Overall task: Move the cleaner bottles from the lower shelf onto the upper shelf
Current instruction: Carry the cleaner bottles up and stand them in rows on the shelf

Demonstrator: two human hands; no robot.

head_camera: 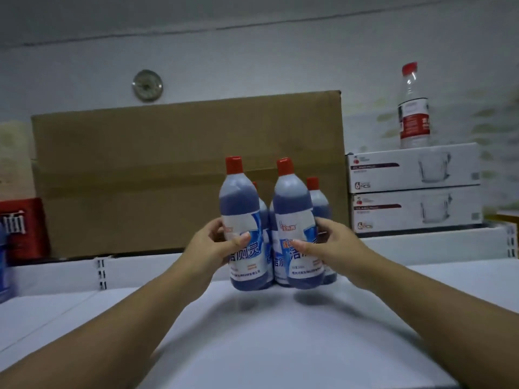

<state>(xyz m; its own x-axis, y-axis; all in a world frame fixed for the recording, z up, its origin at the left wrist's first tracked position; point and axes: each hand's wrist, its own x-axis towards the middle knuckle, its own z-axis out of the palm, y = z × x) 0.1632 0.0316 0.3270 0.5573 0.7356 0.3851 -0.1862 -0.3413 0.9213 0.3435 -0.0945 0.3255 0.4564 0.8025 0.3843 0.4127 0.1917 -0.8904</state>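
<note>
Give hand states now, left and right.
Left hand: closed, holding the front-left cleaner bottle.
Right hand: closed, holding the front-right cleaner bottle.

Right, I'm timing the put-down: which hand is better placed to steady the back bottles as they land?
Right, probably. The right hand grips the front right bottle and its fingers reach the rear right bottle too; the left hand grips only the front left bottle, the one behind mostly hidden.

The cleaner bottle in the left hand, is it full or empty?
Mostly full. Blue liquid shows through the cleaner bottle up to its shoulder, with a pale gap under the red cap. The left hand grips it.
</note>
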